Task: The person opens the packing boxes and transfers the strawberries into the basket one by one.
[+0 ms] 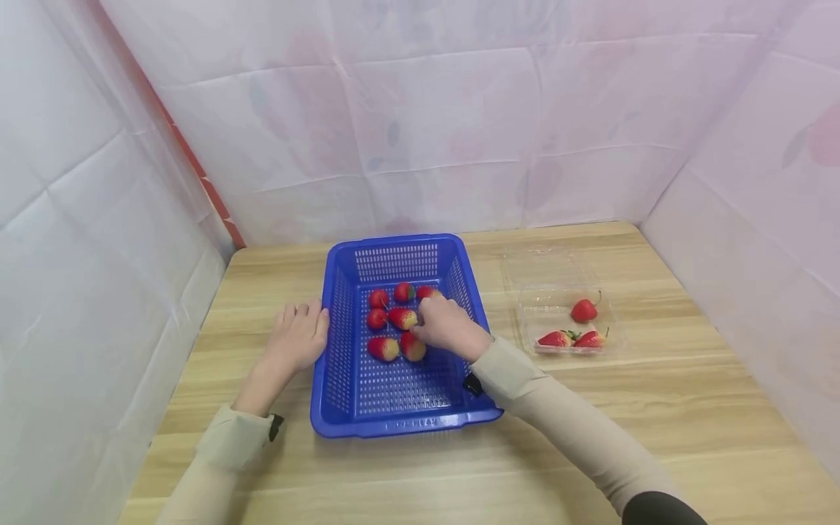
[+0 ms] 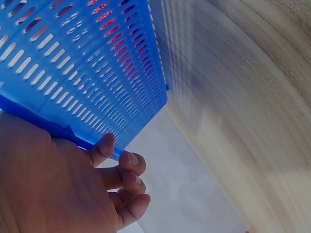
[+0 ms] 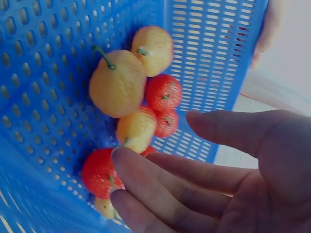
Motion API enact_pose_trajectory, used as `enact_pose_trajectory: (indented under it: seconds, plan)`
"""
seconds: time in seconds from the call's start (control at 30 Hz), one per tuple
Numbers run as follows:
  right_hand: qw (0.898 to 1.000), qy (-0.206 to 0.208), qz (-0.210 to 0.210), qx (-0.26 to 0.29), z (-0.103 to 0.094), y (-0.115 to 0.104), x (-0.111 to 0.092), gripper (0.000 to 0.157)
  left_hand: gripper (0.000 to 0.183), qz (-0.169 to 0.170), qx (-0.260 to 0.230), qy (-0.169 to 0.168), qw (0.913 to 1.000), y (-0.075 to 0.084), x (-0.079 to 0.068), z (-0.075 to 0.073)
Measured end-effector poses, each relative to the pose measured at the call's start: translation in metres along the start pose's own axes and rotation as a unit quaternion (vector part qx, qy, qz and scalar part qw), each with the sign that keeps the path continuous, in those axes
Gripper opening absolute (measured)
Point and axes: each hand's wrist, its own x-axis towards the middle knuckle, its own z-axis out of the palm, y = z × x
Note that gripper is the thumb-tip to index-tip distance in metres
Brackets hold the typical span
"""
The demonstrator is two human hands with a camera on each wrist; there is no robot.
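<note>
A blue perforated plastic basket (image 1: 394, 423) stands on the table, holding several red-and-cream strawberries (image 1: 383, 349) and small round red fruits (image 1: 378, 298) with thin stems. My right hand (image 1: 449, 327) reaches over the basket's right side, fingertips close over the fruit. In the right wrist view, its thumb and fingers (image 3: 141, 177) are apart, with nothing between them; they partly hide a red fruit (image 3: 99, 172). My left hand (image 1: 302, 337) rests against the left rim from outside. The left wrist view shows its fingers (image 2: 133, 208) loosely bent by the rim (image 2: 63, 131).
Right of the basket, a clear plastic clamshell box (image 1: 534, 310) lies with its lid (image 1: 547, 266) raised at the back. Inside it are two red-and-cream strawberries (image 1: 555, 339) and a red fruit (image 1: 584, 310). White patterned cloth (image 1: 453, 131) surrounds the wooden table (image 1: 367, 481) on three sides.
</note>
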Motion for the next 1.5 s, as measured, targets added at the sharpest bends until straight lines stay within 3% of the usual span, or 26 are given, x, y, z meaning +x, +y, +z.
enact_pose_trajectory:
  seconds: [0.2,0.43,0.7,0.9,1.1,1.37,1.5]
  plan:
    - [0.999,0.024,-0.039,0.001,-0.013,-0.003,-0.010,0.027,0.035,-0.001,-0.001,0.000,1.0000,0.000,-0.001,0.000]
    - [0.995,0.074,-0.070,0.016,-0.036,-0.004,-0.023,0.014,0.037,0.001,-0.002,0.001,1.0000,0.000,0.000,0.001]
    - [0.990,0.103,-0.070,0.073,-0.064,0.010,-0.037,0.024,0.038,-0.004,-0.007,0.001,1.0000,-0.003,-0.003,0.003]
    - [0.983,0.166,-0.067,0.046,-0.081,0.040,-0.041,0.022,0.038,-0.005,-0.007,0.005,1.0000,-0.003,-0.005,0.003]
    - [0.982,0.178,-0.053,0.036,-0.093,0.080,-0.048,0.018,0.039,-0.009,-0.009,0.005,0.9999,-0.002,-0.006,0.004]
    - [0.971,0.231,-0.055,-0.005,-0.088,0.149,-0.063,0.022,0.039,-0.007,-0.012,0.003,0.9999,-0.002,-0.005,0.005]
    - [0.972,0.231,-0.047,-0.013,-0.084,0.179,-0.070,0.031,0.038,-0.007,-0.016,0.005,0.9998,-0.002,-0.004,0.004]
